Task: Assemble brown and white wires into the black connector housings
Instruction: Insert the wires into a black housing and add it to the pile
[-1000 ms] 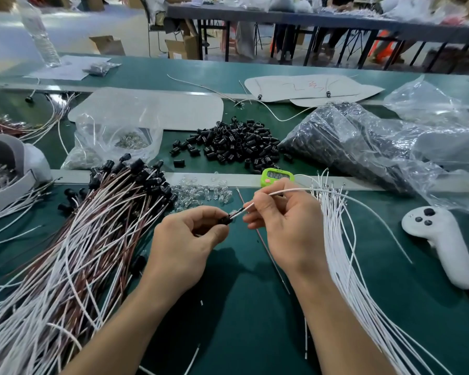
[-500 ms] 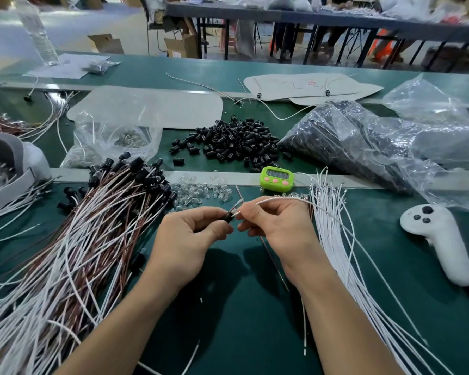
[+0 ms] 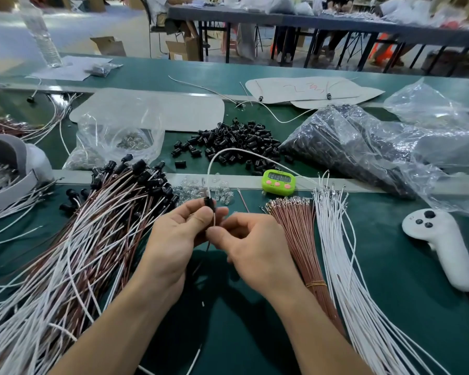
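L hand (image 3: 179, 239) pinches a black housing (image 3: 208, 202) upright btwn thumb & fingers, over the green worktop (image 3: 390, 280). White wire (image 3: 229, 149) rises from its top & arcs off to the right. R hand (image 3: 252, 247), fingertips touching the L, pinches the wire just below the housing. Brown wire bundle (image 3: 298, 234) & white bundle (image 3: 336, 239) lie just right of R hand.

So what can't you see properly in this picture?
Head view only.
Black connector housing: mostly covered by left hand fingers, so wire seating is hidden.
Wire below it: end hidden under the right hand fingers.
Green timer digits: too small and blurred.
White wire bundle: cut off by bottom edge.
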`<state>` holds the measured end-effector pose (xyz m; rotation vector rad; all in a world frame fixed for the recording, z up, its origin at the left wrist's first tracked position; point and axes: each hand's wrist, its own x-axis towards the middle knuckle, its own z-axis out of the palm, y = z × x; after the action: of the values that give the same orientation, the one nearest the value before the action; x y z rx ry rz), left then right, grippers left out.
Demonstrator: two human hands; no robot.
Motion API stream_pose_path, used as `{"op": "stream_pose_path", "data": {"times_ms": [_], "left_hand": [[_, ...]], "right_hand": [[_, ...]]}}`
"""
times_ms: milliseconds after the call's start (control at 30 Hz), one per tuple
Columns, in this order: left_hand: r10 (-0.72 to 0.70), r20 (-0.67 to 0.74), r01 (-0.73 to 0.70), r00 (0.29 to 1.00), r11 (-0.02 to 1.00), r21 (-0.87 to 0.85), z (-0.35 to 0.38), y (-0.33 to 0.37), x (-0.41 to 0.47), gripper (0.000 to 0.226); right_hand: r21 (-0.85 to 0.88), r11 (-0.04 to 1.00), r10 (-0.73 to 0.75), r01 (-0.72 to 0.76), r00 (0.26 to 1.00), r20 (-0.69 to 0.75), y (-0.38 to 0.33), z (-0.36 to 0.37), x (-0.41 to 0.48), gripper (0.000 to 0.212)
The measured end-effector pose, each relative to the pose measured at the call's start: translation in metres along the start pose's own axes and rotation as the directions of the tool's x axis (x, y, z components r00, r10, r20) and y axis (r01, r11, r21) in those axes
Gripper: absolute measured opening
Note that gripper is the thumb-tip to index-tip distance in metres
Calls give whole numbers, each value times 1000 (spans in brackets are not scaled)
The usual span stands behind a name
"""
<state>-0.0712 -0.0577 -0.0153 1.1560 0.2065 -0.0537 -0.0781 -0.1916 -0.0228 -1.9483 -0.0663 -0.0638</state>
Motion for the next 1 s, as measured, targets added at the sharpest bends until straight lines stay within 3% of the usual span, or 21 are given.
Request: {"op": "stream_pose_path", "data": {"times_ms": [200, 300, 400, 633, 833, 1000], "left_hand": [[-14, 61, 17, 998, 998, -60, 0, 1, -1, 13], [-26, 41, 30, 999, 994, -107, -4, 3, 3, 23], [0, -3, 0, 1000, 985, -174, -13, 10, 10, 18], [23, -73, -43, 997, 961, -273, -28, 22, 16, 19], [54, -100, -80, 994, 958, -276, -25, 20, 16, 18], [65, -118, -100, 991, 944, -315, -27, 21, 17, 17]], "right_hand": [[-60, 995, -86, 81, 992, -88, -3, 1, -3, 15], [-233, 964, -137, 128, 990, -26, -2, -5, -3, 19], [-408, 903, -144, 135, 989, 8, 1, -19, 0, 17], [-607, 794, -176, 37, 969, -171, 4, -41, 6, 27], [-691, 723, -213, -25, 942, -258, 1, -48, 5, 36], [-614, 788, -169, -29, 950, -261, -1, -53, 5, 29]]}}
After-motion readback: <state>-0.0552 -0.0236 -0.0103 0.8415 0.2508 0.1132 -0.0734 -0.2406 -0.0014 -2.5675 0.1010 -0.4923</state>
